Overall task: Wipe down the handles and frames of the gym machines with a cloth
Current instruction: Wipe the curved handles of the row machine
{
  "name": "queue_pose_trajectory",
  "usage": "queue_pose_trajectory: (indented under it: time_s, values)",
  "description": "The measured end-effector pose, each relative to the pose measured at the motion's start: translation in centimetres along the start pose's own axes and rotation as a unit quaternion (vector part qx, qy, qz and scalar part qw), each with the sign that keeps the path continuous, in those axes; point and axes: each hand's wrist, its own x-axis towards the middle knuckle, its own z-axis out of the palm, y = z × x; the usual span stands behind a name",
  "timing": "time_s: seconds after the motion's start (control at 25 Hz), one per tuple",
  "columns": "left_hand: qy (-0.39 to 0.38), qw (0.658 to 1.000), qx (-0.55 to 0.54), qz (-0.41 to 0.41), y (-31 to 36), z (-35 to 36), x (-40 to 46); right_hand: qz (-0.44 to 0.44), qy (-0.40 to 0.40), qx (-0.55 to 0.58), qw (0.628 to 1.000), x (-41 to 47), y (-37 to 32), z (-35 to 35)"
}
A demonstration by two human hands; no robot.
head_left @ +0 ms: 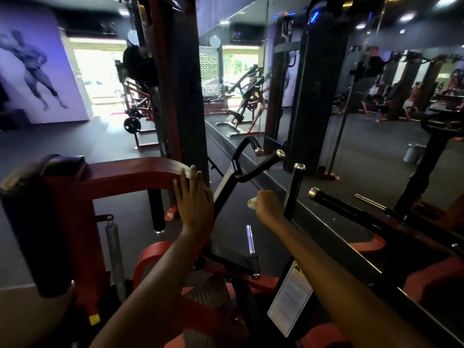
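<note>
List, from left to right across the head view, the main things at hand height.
Black pad → metal spring → red frame → left hand, flat on the frame → right hand, curled on something pale → upright black handle → slanted black handle.

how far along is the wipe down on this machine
Nothing shows as already wiped; no surface looks visibly cleaner. In hand: the left hand lies flat against the red frame arm, and the right hand grips a pale wad, probably the cloth, near an upright black handle. Left: the other black handles and the lower red frame.
</note>
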Motion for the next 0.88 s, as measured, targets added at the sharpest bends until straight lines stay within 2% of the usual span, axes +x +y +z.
queue_pose_trajectory:
  time_s: [0.08, 0.16, 0.4, 0.56, 0.76, 0.88]
  values:
    - [-0.045, 0.999, -0.029, 0.009, 0.3, -2.7, -0.9, -0.027, 0.001, -0.026, 0.999, -0.4, -1.0, -0.8]
    - [-0.041, 0.998, -0.036, -0.019, 0.1, -4.6, -2.2, -0.058, -0.014, -0.039, 0.997, -1.0, -1.6, -0.8]
    - [-0.116, 0.972, 0.083, -0.188, -0.6, -7.8, -9.9, -0.152, -0.071, 0.028, 0.985, -4.7, -3.0, 2.6]
    - [-0.142, 0.947, 0.157, -0.243, -2.4, -10.0, -15.5, -0.267, -0.114, 0.034, 0.956, -7.8, -6.0, 5.4]
    - [-0.127, 0.916, 0.186, -0.333, -5.5, -15.4, -21.7, -0.327, -0.185, 0.064, 0.924, -13.5, -11.0, 8.8]
    - [-0.101, 0.889, 0.216, -0.392, -9.8, -20.2, -25.7, -0.392, -0.218, 0.084, 0.890, -18.2, -16.3, 11.6]
